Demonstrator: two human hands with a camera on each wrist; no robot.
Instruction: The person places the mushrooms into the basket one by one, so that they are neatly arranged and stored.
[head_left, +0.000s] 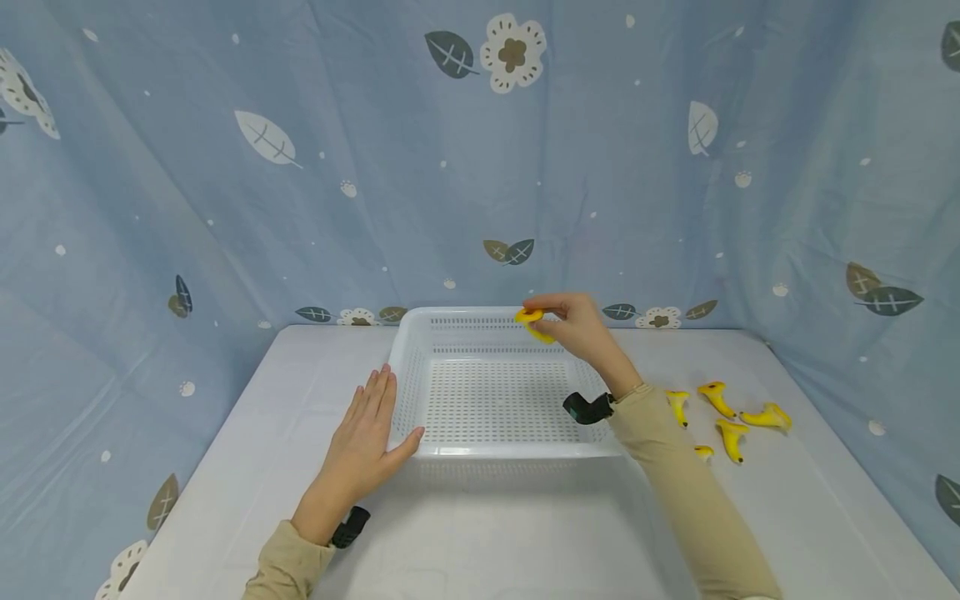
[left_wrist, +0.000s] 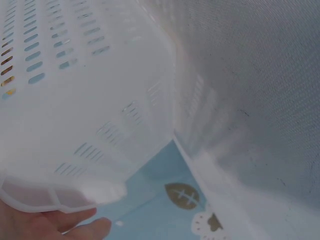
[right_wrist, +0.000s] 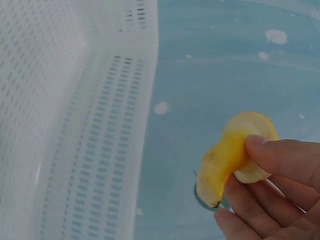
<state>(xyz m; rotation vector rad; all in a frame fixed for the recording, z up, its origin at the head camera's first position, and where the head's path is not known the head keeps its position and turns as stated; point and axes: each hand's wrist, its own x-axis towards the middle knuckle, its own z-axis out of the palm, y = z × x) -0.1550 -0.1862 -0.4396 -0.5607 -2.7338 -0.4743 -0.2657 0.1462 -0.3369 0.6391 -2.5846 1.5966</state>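
Note:
A white perforated plastic basket (head_left: pixel 517 451) stands mid-table. My left hand (head_left: pixel 358 433) rests at its left side, fingers straight along the rim and thumb spread toward the front corner. In the left wrist view, fingertips (left_wrist: pixel 82 227) show below the basket's rim (left_wrist: pixel 30 207). Over the back right of the basket, my right hand (head_left: pixel 573 325) pinches a yellow mushroom (head_left: pixel 531 317) between thumb and fingers. The right wrist view shows this mushroom (right_wrist: pixel 220 160) with a curved stem, a dark tip and a pale, rounded cap; the fingers partly cover it.
Several more yellow mushrooms (head_left: pixel 731 437) lie loose on the white table (head_left: pixel 810 500) to the right of the basket, one partly behind the right sleeve (head_left: pixel 675 475). A blue patterned curtain (head_left: pixel 375 167) hangs behind the table and on both sides.

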